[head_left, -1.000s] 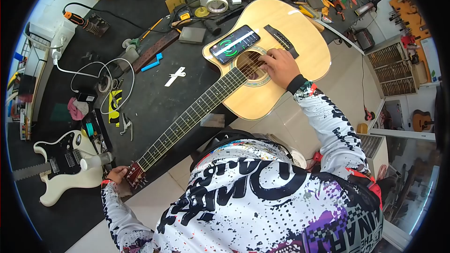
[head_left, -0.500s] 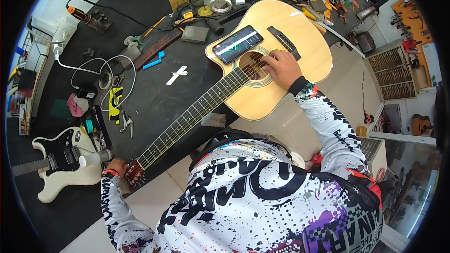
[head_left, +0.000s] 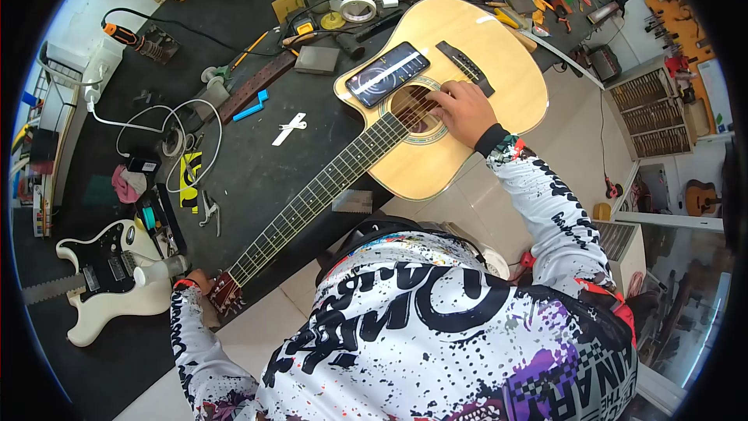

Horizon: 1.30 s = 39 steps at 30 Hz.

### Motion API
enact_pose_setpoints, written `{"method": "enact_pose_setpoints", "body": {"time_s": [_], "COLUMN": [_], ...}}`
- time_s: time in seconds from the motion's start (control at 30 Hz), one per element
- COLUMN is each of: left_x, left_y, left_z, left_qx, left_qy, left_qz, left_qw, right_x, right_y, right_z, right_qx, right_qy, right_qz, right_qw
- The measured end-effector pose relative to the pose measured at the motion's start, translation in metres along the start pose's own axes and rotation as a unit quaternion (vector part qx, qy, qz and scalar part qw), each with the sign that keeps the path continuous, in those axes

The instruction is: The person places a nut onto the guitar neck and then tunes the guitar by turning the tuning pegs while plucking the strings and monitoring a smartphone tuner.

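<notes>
An acoustic guitar (head_left: 425, 165) with a pale top lies across the dark workbench, its neck (head_left: 312, 199) slanting down left. At the headstock (head_left: 226, 291), my left hand (head_left: 201, 281) is closed on its edge; the fingertips and any tuning peg under them are hidden. Over the sound hole, my right hand (head_left: 466, 113) has thumb and forefinger reaching the strings (head_left: 418, 111), its other fingers loosely bent. I see nothing held in it. A phone (head_left: 387, 74) with a lit screen rests on the guitar top, between the sound hole and the upper edge.
A white electric guitar body (head_left: 125, 306) lies at the left, with a clear cylinder (head_left: 160, 271) beside my left hand. White cable (head_left: 167, 113), a blue string winder (head_left: 251, 105), a white X-shaped piece (head_left: 289, 129) and a grey block (head_left: 317, 59) lie on the bench (head_left: 257, 160).
The whole view has shifted slightly, with the guitar and bench appearing a little further left. The phone's display differs. Both hands stay at the same parts of the guitar.
</notes>
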<state>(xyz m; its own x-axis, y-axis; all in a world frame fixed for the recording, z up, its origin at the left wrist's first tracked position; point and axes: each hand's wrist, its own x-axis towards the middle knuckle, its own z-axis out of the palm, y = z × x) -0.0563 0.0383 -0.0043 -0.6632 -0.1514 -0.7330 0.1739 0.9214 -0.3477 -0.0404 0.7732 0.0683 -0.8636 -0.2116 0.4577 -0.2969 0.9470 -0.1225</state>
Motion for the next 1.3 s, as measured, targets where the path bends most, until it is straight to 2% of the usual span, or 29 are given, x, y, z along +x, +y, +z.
{"method": "enact_pose_setpoints", "body": {"time_s": [0.13, 0.2, 0.23, 0.27, 0.33, 0.5, 0.57, 0.67, 0.73, 0.8, 0.83, 0.87, 0.97, 1.07, 1.2, 1.3], "left_x": [-0.005, -0.018, -0.020, -0.024, -0.036, -0.026, -0.027, -0.024, -0.021, -0.010, -0.024, -0.027, -0.029, -0.027, 0.007, 0.008], "left_y": [-0.008, -0.013, -0.017, -0.021, -0.027, -0.037, -0.030, -0.025, -0.026, -0.028, -0.013, -0.008, 0.001, 0.005, -0.012, -0.006], "left_z": [0.004, 0.002, 0.008, 0.011, 0.010, 0.026, 0.016, 0.016, 0.021, 0.029, 0.005, -0.001, -0.013, -0.013, 0.008, 0.001], "left_qx": [-0.052, -0.187, -0.291, -0.292, -0.410, -0.437, -0.334, -0.283, -0.262, -0.160, -0.111, -0.112, 0.009, 0.036, 0.041, 0.041], "left_qy": [-0.016, -0.002, -0.014, -0.014, -0.040, -0.014, -0.004, 0.030, 0.062, 0.137, 0.130, 0.129, 0.099, 0.065, 0.036, -0.004], "left_qz": [0.035, 0.058, 0.060, 0.060, 0.135, 0.176, 0.142, 0.127, 0.144, 0.208, 0.216, 0.215, 0.183, 0.135, 0.160, 0.131], "left_qw": [0.998, 0.981, 0.955, 0.954, 0.901, 0.882, 0.932, 0.950, 0.952, 0.955, 0.961, 0.962, 0.978, 0.988, 0.986, 0.991], "right_x": [0.001, 0.000, 0.000, 0.000, 0.000, 0.001, 0.002, 0.003, 0.003, 0.002, 0.001, 0.001, 0.002, 0.002, 0.000, 0.000], "right_y": [-0.003, -0.001, 0.000, 0.001, 0.002, 0.000, 0.001, -0.003, -0.004, -0.001, -0.001, -0.001, 0.000, 0.001, 0.003, 0.001], "right_z": [-0.001, 0.000, 0.001, 0.001, 0.001, 0.001, 0.002, -0.004, -0.004, 0.000, 0.001, 0.002, 0.001, 0.003, 0.004, 0.003], "right_qx": [0.005, -0.002, -0.001, 0.000, 0.000, -0.002, -0.002, -0.005, -0.004, 0.004, 0.007, 0.008, 0.009, 0.008, 0.000, -0.006], "right_qy": [-0.007, -0.002, -0.002, -0.005, -0.007, -0.005, -0.005, -0.010, -0.016, -0.004, -0.005, -0.005, -0.005, -0.003, -0.009, -0.005], "right_qz": [0.006, -0.007, -0.008, -0.009, -0.010, -0.006, -0.009, -0.006, -0.007, -0.007, -0.008, -0.007, -0.006, -0.005, -0.005, -0.005], "right_qw": [1.000, 1.000, 1.000, 1.000, 1.000, 1.000, 1.000, 1.000, 1.000, 1.000, 1.000, 1.000, 1.000, 1.000, 1.000, 1.000]}}
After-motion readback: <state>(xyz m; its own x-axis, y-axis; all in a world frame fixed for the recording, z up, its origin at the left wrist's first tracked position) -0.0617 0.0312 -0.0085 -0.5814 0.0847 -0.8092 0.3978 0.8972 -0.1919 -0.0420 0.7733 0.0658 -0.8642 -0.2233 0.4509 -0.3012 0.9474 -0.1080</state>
